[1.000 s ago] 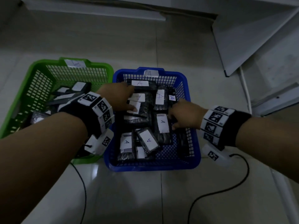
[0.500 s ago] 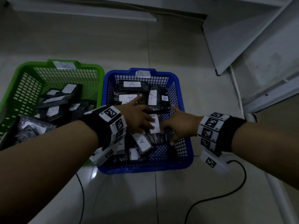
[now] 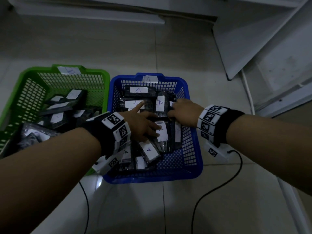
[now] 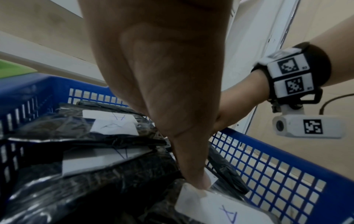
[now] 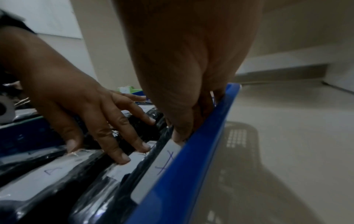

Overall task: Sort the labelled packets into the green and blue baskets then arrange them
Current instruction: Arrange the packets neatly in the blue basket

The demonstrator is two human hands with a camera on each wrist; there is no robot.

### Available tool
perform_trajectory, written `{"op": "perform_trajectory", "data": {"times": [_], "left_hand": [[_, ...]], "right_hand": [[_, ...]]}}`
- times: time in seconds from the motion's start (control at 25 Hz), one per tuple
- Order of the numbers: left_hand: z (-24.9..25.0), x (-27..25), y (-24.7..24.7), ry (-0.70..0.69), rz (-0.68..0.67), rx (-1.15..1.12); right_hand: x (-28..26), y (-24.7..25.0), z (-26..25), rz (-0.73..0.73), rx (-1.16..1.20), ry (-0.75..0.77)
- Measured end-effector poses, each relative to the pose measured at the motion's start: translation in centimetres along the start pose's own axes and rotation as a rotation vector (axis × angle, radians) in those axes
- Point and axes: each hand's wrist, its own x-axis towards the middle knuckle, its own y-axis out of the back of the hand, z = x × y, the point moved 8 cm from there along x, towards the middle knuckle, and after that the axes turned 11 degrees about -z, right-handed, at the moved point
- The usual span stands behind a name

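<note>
Several black packets with white "A" labels [image 3: 160,103] fill the blue basket [image 3: 200,159]. Other labelled packets [image 3: 57,117] lie in the green basket [image 3: 33,70] to its left. My left hand [image 3: 145,122] lies spread on the middle packets with straight fingers, its index finger on a far label. In the left wrist view its thumb [image 4: 199,180] presses a label [image 4: 220,210]. My right hand [image 3: 175,110] reaches down at the basket's right wall. In the right wrist view its thumb and fingers [image 5: 178,136] pinch a packet [image 5: 159,166] standing against the blue rim [image 5: 191,159].
Both baskets stand on a pale tiled floor. Two black cables [image 3: 219,186] [image 3: 87,208] trail from my wrist cameras toward the near edge. White boards [image 3: 253,39] lean at the back right, and a low white ledge [image 3: 84,16] runs along the back.
My left hand came back from the far packets to the middle ones and spread out. My right hand slid a little farther along the basket's right wall.
</note>
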Motion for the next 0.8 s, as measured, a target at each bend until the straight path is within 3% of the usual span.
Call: {"op": "perform_trajectory", "data": {"times": [0.08, 0.2, 0.32, 0.52, 0.8], "left_hand": [[-0.1, 0.2, -0.3, -0.009, 0.0, -0.002], [-0.3, 0.3, -0.5, -0.016, 0.014, 0.007], [-0.4, 0.7, -0.4, -0.007, 0.01, 0.055], [-0.6, 0.9, -0.4, -0.008, 0.068, 0.08], [-1.1, 0.6, -0.8, -0.018, 0.136, 0.073]], "right_hand": [[0.0, 0.1, -0.2, 0.032, 0.025, 0.033], [-0.3, 0.0, -0.1, -0.045, 0.336, 0.079], [-0.6, 1.3, 0.7, -0.006, 0.501, 0.042], [-0.4, 1.9, 1.4, 0.046, 0.359, -0.109], [0.3, 0.7, 0.5, 0.096, 0.431, -0.133]]}}
